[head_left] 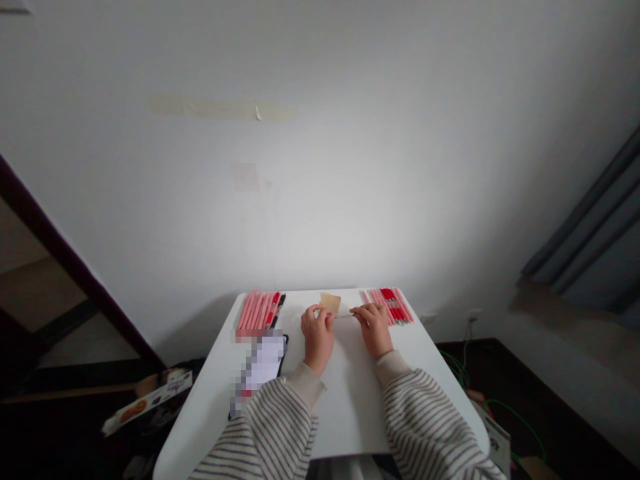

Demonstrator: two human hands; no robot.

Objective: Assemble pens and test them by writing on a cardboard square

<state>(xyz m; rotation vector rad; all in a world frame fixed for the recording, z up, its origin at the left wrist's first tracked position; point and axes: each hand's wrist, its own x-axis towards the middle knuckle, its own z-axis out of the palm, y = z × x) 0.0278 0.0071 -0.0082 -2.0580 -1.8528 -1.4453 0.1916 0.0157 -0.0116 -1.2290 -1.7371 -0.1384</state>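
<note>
A thin whitish pen-like stick point(343, 316) spans the gap between my two hands over the table. My left hand point(319, 337) is closed in a pinch on its left end, where a small spot of red shows at the fingers. At the other end my right hand point(374, 328) pinches it near a dark tip. Just behind my left fingers lies a tan square of paper point(331, 303). Pink pens point(253, 310) lie in a row at the back left, with red and black ones on their right side. Close by my right hand is another row of pink and red pens point(397, 307), partly covered by it.
The white table point(350, 413) stands against a pale wall. A phone point(265, 363), partly blurred out, lies left of my left forearm. Green cables point(453, 365) run along the floor at the right, and boxes point(150, 400) sit low at the left.
</note>
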